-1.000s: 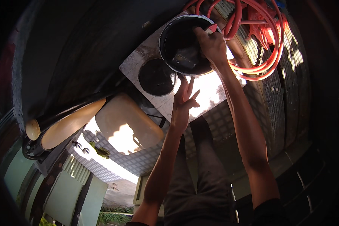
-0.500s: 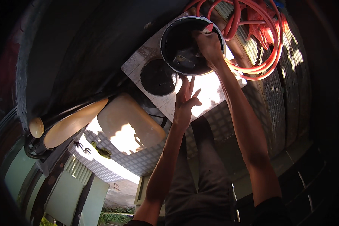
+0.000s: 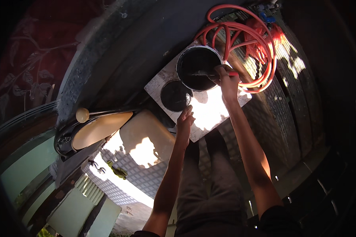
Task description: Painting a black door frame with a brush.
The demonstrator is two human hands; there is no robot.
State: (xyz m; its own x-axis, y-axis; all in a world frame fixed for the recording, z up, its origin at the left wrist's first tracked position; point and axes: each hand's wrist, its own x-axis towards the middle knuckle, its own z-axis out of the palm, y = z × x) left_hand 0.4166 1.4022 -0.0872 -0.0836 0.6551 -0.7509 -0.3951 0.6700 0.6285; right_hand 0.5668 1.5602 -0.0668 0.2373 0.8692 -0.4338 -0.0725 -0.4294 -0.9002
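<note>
A large round black pot (image 3: 197,53) with a pale rim stands on a whitish square board (image 3: 156,85). Beside it, nearer to me, sits a smaller round dark bowl (image 3: 173,94). At the bowl's near rim is my left hand (image 3: 184,125), its fingers drawn together on the edge. My right hand (image 3: 228,83) is closed at the right rim of the pot. Out of that fist sticks the red end of a handle (image 3: 233,74); the tool's thin, dark part reaches left over the pot's mouth. What lies inside either vessel is too dark to tell.
A coiled red hose (image 3: 271,59) and a red plastic bag (image 3: 257,47) lie on the weathered planks at right. To the left are a beige basin (image 3: 146,136) and an elongated tan vessel (image 3: 103,130). A dark wall (image 3: 142,47) rises behind the board.
The view has shifted and the vessels appear smaller. My left fingers, spread before, have come together at the bowl's rim. My right hand has moved from over the pot to its right edge.
</note>
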